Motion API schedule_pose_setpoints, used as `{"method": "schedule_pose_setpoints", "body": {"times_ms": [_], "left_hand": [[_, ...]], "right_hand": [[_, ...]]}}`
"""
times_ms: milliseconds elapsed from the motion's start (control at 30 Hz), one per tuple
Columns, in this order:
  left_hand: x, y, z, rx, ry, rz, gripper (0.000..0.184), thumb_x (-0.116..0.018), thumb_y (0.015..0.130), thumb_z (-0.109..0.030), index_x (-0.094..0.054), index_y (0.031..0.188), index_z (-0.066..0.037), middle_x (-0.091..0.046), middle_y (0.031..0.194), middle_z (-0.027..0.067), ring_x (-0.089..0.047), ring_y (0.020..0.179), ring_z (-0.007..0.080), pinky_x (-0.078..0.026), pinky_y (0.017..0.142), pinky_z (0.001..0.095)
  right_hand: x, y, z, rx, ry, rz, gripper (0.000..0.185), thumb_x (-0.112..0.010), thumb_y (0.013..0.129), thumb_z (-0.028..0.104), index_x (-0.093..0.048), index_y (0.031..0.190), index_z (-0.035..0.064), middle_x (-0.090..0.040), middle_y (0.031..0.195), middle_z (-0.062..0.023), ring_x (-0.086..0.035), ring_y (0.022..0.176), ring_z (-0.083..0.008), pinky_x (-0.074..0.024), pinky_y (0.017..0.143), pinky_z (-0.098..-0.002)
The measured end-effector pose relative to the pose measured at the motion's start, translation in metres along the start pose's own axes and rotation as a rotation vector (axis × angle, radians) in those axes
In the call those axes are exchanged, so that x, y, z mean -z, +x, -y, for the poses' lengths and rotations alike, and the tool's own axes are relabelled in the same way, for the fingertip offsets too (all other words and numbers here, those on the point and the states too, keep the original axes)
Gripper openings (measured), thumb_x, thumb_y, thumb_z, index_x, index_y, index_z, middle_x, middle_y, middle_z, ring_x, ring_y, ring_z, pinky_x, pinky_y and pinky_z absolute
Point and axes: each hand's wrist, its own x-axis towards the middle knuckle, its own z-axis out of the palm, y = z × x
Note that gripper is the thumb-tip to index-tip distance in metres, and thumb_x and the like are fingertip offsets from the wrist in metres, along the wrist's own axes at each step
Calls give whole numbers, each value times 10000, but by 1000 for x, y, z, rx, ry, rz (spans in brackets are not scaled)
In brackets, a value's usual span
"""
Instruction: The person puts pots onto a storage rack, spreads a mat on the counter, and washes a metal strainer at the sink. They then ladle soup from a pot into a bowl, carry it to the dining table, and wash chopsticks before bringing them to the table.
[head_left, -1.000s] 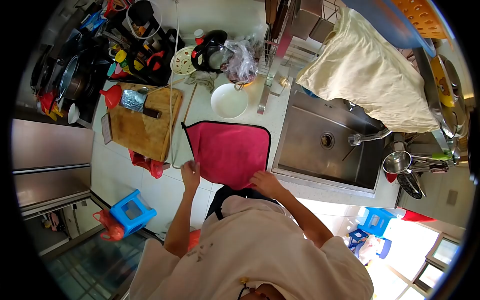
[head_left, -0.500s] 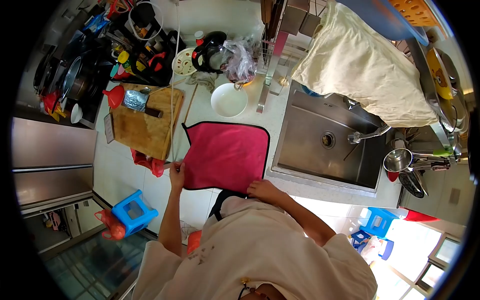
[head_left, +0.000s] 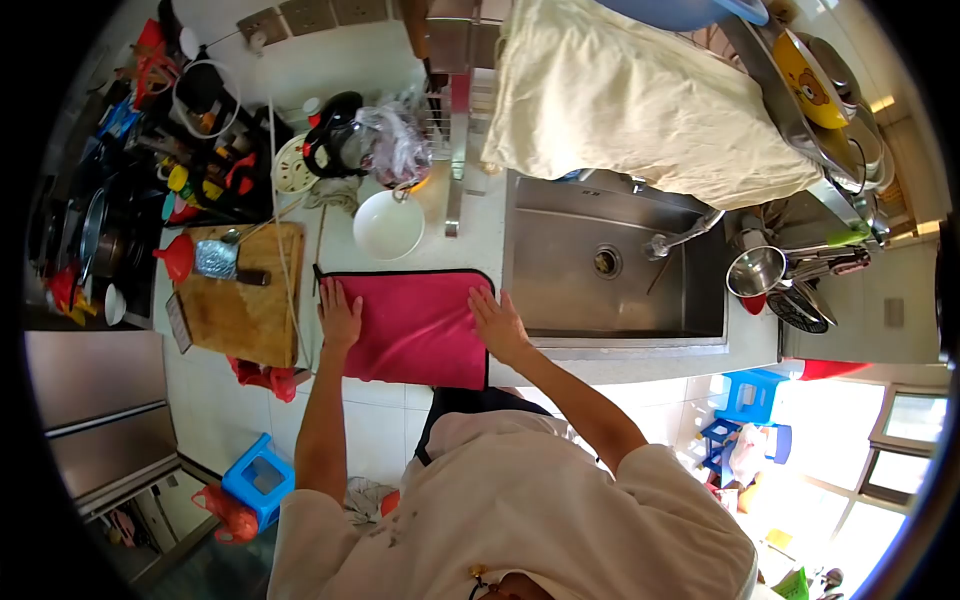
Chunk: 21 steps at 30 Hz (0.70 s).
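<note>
Magenta, black-bound cloth [head_left: 415, 335] laid out on the counter [head_left: 560, 369], just left of the sink [head_left: 560, 285]. Your left hand [head_left: 341, 320] lies palm-down, fingers spread, at its side away from the sink; your right hand [head_left: 500, 325] likewise at the sink side. Neither pinches. Likely light, soft, limp, not fragile; best gripped at bound corners.

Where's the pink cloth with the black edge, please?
In the head view, the pink black-edged cloth lies left of centre on the pale counter, between the brown wooden board on its left and the grey metal sink.
</note>
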Motion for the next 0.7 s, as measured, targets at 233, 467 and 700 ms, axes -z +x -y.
{"method": "schedule_pose_setpoints", "body": {"times_ms": [233,467,700], "left_hand": [[25,-5,-22,-53,50,-45,709,-554,878,-342,-227,1437,-52,-164,1518,136,-180,1390,328,-203,1083,537],[31,-129,-102,-153,-317,-218,573,-580,833,-107,-353,1353,-28,-300,1433,181,-279,1317,387,-249,1053,517],[19,-288,-117,167,-359,-26,567,-609,756,-25,-410,1287,-37,-381,1355,170,-378,1246,347,-291,1032,490]], "right_hand": [[-27,-15,-49,-357,282,-97,442,-514,887,261,-473,1267,38,-465,1334,-153,-436,1216,-295,-362,974,-447],[-169,-100,-257,-1125,1054,64,563,-611,831,226,-412,1329,55,-584,680,-99,-572,579,-213,-475,540,-355],[-231,-86,-342,-1200,1362,392,94,-455,832,75,-489,914,44,-498,547,-110,-476,395,-230,-348,330,-351]]}}
